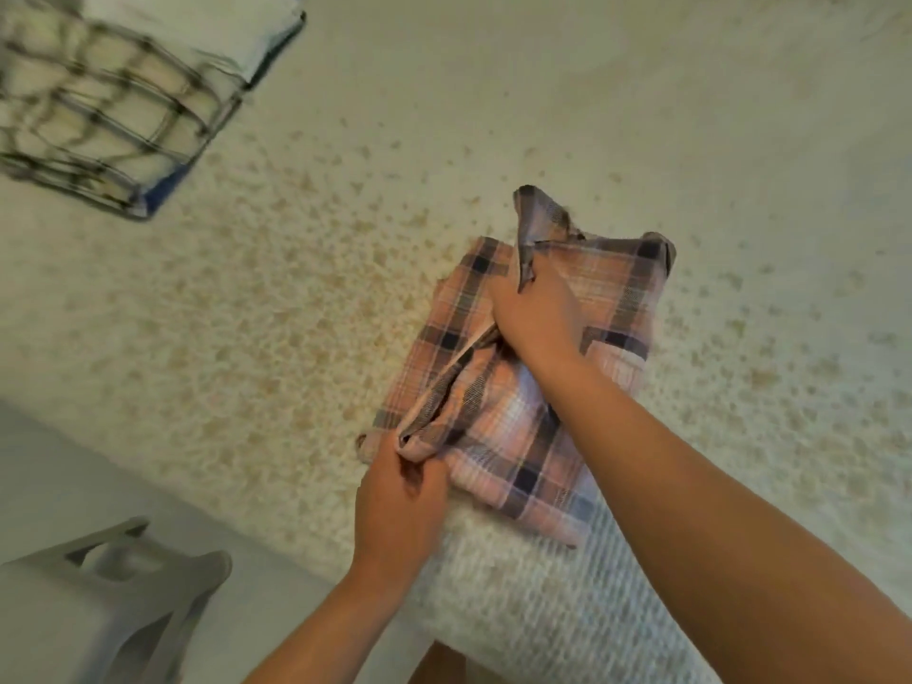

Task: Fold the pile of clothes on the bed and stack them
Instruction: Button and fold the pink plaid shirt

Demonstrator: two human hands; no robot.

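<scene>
stack (113,106) of folded clothes far left on the bed (444,91) | left hand (402,506) pinches the near-left fold of the pink plaid shirt (498,427) | right hand (535,313), fingers closed, grips a bunched flap near its far edge | judgement: 1 light, soft, limp garment; hold by corners or folded edges; likely to sag

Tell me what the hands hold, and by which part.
Both hold the pink-and-navy plaid cotton shirt: left hand pinches its near left corner fold, right hand grips a fold at its far edge.
</scene>
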